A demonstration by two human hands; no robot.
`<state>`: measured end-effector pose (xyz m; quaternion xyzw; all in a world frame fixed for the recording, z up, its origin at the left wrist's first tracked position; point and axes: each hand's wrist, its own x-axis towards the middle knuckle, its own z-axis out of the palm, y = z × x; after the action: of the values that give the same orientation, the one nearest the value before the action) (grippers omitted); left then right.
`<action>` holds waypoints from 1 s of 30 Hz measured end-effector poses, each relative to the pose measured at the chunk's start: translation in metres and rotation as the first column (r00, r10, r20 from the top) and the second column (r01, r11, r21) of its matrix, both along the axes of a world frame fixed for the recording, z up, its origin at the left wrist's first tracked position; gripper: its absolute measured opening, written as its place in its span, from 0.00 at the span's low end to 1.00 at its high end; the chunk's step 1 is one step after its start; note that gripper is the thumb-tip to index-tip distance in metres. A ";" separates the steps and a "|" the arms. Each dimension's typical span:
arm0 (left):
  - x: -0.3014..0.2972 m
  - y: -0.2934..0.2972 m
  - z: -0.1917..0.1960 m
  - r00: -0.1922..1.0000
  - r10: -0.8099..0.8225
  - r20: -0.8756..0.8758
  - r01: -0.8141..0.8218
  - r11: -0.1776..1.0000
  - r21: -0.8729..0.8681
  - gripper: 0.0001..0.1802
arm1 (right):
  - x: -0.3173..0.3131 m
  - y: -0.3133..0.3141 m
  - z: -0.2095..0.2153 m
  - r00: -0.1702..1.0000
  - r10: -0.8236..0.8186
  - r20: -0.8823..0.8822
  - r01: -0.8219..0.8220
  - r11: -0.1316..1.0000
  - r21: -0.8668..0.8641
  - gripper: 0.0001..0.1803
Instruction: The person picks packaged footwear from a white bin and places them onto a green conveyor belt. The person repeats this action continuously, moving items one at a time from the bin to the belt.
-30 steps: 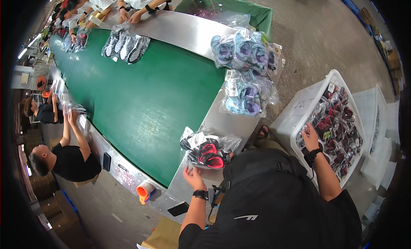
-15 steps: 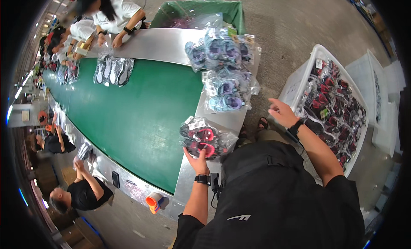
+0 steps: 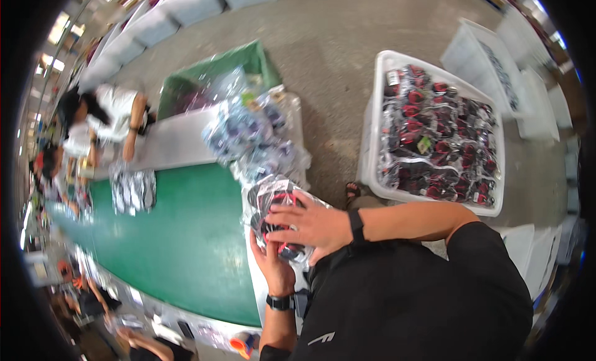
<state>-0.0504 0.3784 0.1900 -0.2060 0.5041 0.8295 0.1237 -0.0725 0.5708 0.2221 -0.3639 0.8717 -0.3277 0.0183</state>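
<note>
A clear plastic bag with a pair of black and red sandals (image 3: 264,203) is between my two hands, above the near end of the metal table edge. My left hand (image 3: 272,268) grips its lower side, thumb along the edge. Across its top lies my right hand (image 3: 313,227), fingers spread apart and bent over the plastic. The bag hides the tips of some left fingers. Just beyond it, several bagged lilac and blue sandals (image 3: 248,128) lie piled on the table corner.
A white crate (image 3: 370,125) full of bagged black and red sandals stands to my right. The green conveyor belt (image 3: 186,237) stretches left, carrying a bagged pair (image 3: 133,190). A green bin (image 3: 267,63) stands beyond the table. Co-workers (image 3: 112,116) line the belt. An orange tape dispenser (image 3: 242,344) sits near.
My right hand has come from beside the crate onto the sandal bag, which my left hand still holds. The view has turned to the right.
</note>
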 end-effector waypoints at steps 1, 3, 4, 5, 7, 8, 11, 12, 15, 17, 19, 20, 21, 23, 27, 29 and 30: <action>-0.004 0.012 0.008 0.998 -0.065 0.022 0.064 0.996 0.059 0.38 | 0.003 0.004 0.000 0.997 -0.062 -0.047 0.063 0.998 0.018 0.53; -0.014 0.032 0.020 0.973 -0.207 0.107 0.185 0.966 0.183 0.38 | 0.008 0.026 -0.005 0.981 -0.157 -0.113 0.165 0.984 0.063 0.43; -0.018 0.042 0.023 0.953 -0.278 0.120 0.258 0.953 0.157 0.38 | 0.009 0.041 -0.008 0.974 -0.211 -0.079 0.212 0.977 0.007 0.41; -0.021 0.052 0.026 0.930 -0.343 0.133 0.327 0.936 0.128 0.38 | 0.008 0.058 -0.012 0.965 -0.260 -0.045 0.257 0.964 -0.060 0.39; -0.032 0.067 0.027 0.861 -0.497 0.107 0.494 0.868 0.058 0.34 | 0.013 0.095 -0.018 0.919 -0.391 0.039 0.392 0.906 -0.162 0.34; -0.036 0.073 0.027 0.813 -0.581 0.034 0.581 0.814 -0.001 0.32 | 0.017 0.114 -0.019 0.879 -0.466 0.106 0.478 0.859 -0.186 0.36; -0.048 0.087 0.022 0.701 -0.709 -0.077 0.689 0.701 -0.183 0.26 | 0.033 0.176 -0.020 0.699 -0.668 0.256 0.713 0.679 -0.174 0.38; -0.053 0.088 0.020 0.674 -0.735 -0.071 0.686 0.659 -0.310 0.25 | 0.035 0.199 -0.021 0.636 -0.726 0.263 0.771 0.616 -0.162 0.39; -0.059 0.087 0.011 0.742 -0.669 0.041 0.626 0.670 -0.398 0.24 | 0.038 0.267 -0.035 0.361 -0.876 0.320 0.932 0.325 -0.162 0.40; -0.058 0.082 0.004 0.791 -0.605 0.093 0.584 0.700 -0.412 0.24 | 0.036 0.314 -0.051 0.210 -0.930 0.303 0.969 0.155 -0.194 0.41; -0.054 0.077 -0.003 0.824 -0.547 0.151 0.551 0.709 -0.440 0.24 | 0.030 0.360 -0.070 0.100 -0.932 0.349 0.972 0.017 -0.233 0.39; -0.050 0.074 -0.006 0.834 -0.521 0.180 0.540 0.705 -0.460 0.24 | 0.031 0.381 -0.079 0.120 -0.895 0.430 0.946 -0.028 -0.322 0.39; -0.047 0.071 -0.008 0.844 -0.493 0.211 0.528 0.699 -0.482 0.24 | 0.024 0.401 -0.091 0.041 -0.890 0.455 0.960 -0.092 -0.266 0.39; -0.039 0.066 -0.014 0.859 -0.437 0.269 0.512 0.692 -0.510 0.24 | 0.011 0.437 -0.114 -0.040 -0.899 0.436 0.968 -0.144 -0.208 0.40; -0.021 0.055 -0.022 0.873 -0.340 0.350 0.485 0.689 -0.538 0.25 | -0.028 0.479 -0.159 -0.223 -0.897 0.383 0.974 -0.224 0.041 0.48; -0.010 0.051 -0.024 0.875 -0.293 0.386 0.473 0.688 -0.550 0.25 | -0.045 0.485 -0.177 -0.262 -0.769 0.582 0.962 -0.252 0.100 0.50; -0.005 0.049 -0.025 0.879 -0.267 0.396 0.461 0.691 -0.557 0.24 | -0.055 0.486 -0.185 -0.277 -0.601 0.750 0.955 -0.254 0.149 0.51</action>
<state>-0.0554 0.4272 0.1651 -0.2470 0.7619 0.5287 0.2811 -0.1279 1.0570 0.0366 0.5465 0.6282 -0.5495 -0.0690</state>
